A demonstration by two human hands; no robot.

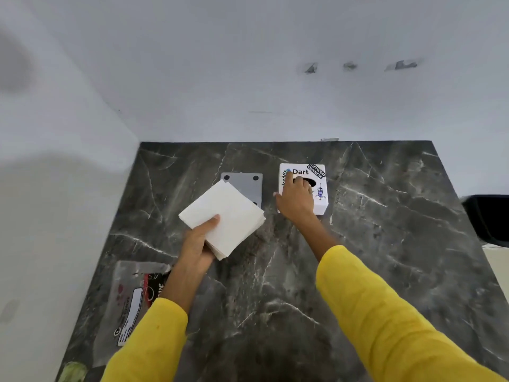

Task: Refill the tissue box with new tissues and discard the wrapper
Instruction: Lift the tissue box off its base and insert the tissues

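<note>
Marble-patterned dark countertop [275,285] with pale veins fills the lower frame, set into a corner of plain white walls [248,78]; a few grey scuffs mark the wall behind. Landmark: the white tissue box [321,199], a small cube with stickers on its top, standing toward the back of the counter. The right hand [296,198] rests on top of the box, fingers curled over its dark round opening and thumb at its left side; whether it actually grips the box I cannot tell. Left of the box and nearer the camera, the left hand [197,242] clasps a square stack of white tissues [224,219], thumb on top and fingers beneath, held above the counter. Just left of the box lies a flat grey plate [248,186] with black dots at its corners, partly hidden by the stack. Far to the box's lower left, the clear printed wrapper [132,296] lies at the counter's edge, partly covered by the left yellow sleeve [148,343]. A black object [487,216] sits off the counter to the box's right.
</note>
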